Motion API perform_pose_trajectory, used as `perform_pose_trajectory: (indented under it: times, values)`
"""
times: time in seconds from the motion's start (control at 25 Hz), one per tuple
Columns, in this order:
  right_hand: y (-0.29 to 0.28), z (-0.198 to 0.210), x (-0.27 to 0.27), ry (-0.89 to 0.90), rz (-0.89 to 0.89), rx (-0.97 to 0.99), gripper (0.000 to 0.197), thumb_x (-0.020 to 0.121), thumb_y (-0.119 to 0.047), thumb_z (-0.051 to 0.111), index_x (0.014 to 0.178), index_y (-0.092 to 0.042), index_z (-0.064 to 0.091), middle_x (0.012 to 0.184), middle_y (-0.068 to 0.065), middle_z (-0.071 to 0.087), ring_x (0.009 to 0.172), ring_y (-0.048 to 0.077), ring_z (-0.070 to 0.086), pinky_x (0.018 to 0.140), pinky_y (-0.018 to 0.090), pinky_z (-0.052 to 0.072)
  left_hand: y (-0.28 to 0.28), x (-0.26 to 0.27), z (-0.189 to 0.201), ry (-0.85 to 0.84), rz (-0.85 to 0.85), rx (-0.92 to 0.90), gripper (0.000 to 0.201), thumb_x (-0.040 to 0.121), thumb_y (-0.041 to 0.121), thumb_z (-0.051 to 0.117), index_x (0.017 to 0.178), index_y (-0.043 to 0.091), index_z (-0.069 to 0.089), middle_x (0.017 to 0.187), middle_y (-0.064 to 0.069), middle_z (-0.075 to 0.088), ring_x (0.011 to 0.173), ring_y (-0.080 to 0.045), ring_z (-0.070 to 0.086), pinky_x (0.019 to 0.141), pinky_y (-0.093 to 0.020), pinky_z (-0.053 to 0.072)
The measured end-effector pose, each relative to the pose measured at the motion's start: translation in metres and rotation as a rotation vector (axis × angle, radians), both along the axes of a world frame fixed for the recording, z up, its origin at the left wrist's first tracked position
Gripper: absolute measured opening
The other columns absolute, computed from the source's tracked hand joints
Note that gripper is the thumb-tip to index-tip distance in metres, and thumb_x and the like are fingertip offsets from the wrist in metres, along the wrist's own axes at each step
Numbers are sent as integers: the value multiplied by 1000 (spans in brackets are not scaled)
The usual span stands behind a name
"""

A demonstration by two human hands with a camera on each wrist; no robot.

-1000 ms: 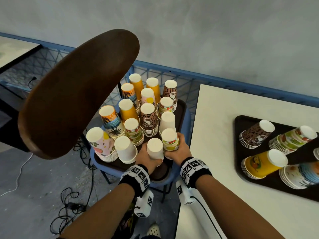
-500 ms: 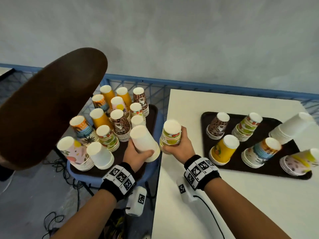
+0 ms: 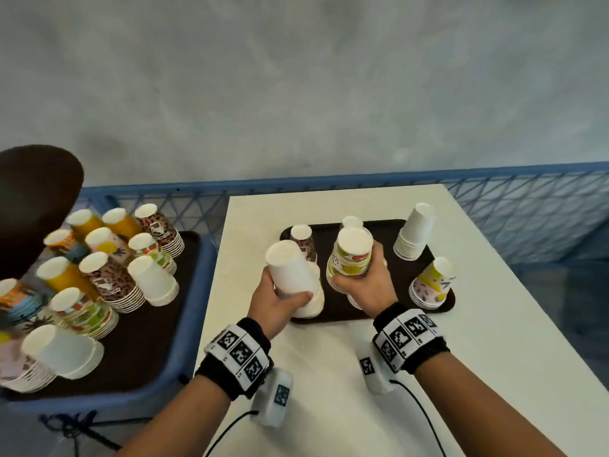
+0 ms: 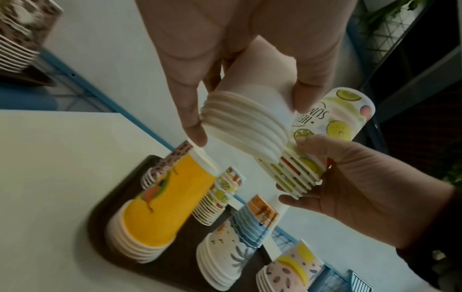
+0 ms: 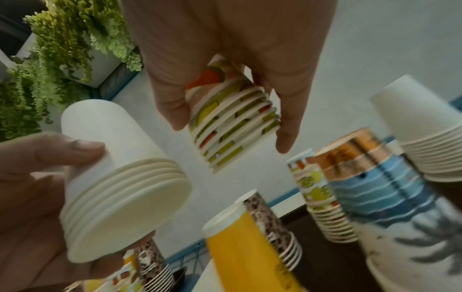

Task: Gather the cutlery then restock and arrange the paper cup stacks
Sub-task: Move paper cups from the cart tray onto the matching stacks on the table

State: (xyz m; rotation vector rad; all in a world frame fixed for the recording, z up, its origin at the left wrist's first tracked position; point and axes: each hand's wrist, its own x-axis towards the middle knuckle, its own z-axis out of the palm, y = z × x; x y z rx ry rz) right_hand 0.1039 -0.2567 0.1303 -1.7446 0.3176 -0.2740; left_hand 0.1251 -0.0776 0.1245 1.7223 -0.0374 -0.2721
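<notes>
Left hand [image 3: 275,300] grips a plain white paper cup stack [image 3: 291,277], right hand [image 3: 370,285] a fruit-print stack [image 3: 351,258], hiding cups on the dark tray's [image 3: 333,311] near edge

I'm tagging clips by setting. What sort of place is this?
Probably a café or canteen serving area. Many stacks of upside-down paper cups stand on a brown tray on a white table, with more on a second tray beside it. Blue railing and hanging ferns suggest a terrace.
</notes>
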Motion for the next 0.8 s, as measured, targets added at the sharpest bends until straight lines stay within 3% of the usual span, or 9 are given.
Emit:
perform_pose_trajectory:
  times: [0.12, 0.16, 0.28, 0.44, 0.56, 0.64, 0.8]
  values:
    - [-44, -10, 4, -7, -92, -45, 83, 45, -31, 82, 112, -45, 35, 122, 7, 54, 111, 21, 58, 98, 42, 49, -43, -2, 4, -34, -22, 25, 78, 58, 18, 78, 127, 18, 40, 112, 0, 55, 106, -22, 55, 88, -32, 43]
    - [-57, -15, 7, -2, -106, -47, 83, 44, -36, 81, 111, -46, 35, 122, 8, 54, 112, 22, 58, 98, 45, 48, -56, 0, 6, -34, -31, 39, 78, 60, 16, 79, 127, 18, 39, 113, -1, 55, 107, -23, 54, 89, -32, 43]
    - [-90, -15, 23, 30, -102, -60, 86, 41, -41, 76, 116, -42, 33, 123, 9, 53, 116, 23, 55, 102, 46, 45, -96, 13, 15, -56, -43, 102, 92, 62, 18, 79, 139, 14, 29, 124, -6, 52, 107, -22, 51, 93, -33, 42]
    - [-114, -6, 54, 59, -71, -76, 93, 41, -44, 73, 122, -35, 30, 124, 11, 51, 115, 26, 54, 103, 46, 44, -128, 41, 25, -77, -16, 153, 81, 63, 21, 79, 132, 13, 37, 133, -13, 52, 119, -29, 51, 103, -47, 42]
    - [-124, 1, 79, 84, -41, -86, 92, 51, -29, 80, 128, -28, 31, 126, 13, 51, 116, 28, 52, 104, 45, 43, -142, 65, 34, -97, 49, 204, 81, 65, 25, 79, 132, 14, 36, 134, -12, 52, 121, -31, 50, 104, -48, 41]
    - [-126, 4, 96, 96, -7, -87, 88, 58, -18, 81, 131, -22, 33, 126, 14, 53, 117, 29, 53, 104, 45, 43, -144, 78, 39, -107, 91, 219, 76, 71, 19, 76, 134, 12, 35, 135, -11, 50, 122, -31, 49, 104, -44, 41]
    - [-125, 0, 118, 139, 113, -104, 83, 64, -11, 79, 133, -19, 34, 125, 11, 59, 116, 28, 56, 101, 41, 46, -136, 88, 39, -87, 191, 260, 70, 73, 15, 74, 131, 10, 36, 133, -14, 51, 120, -33, 50, 97, -41, 42]
